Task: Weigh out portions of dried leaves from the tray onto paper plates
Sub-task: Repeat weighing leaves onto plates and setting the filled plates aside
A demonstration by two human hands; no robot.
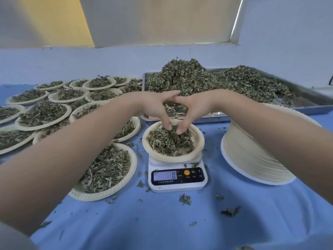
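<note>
Both hands met over the paper plate [198, 141] on the scale [178, 179]: left hand [155, 109] and right hand [194, 109], fingers spread and pointing down, tips touching the dried leaves [171, 143] heaped in it; whether any leaves were pinched could not be told. Display read 0. Metal tray [310, 100] of loose leaves sat just beyond, far right. Filled plates [43, 114] crowded the left of the blue tablecloth [162, 222]; a stack of plates [252, 159] stood right of the scale.
</note>
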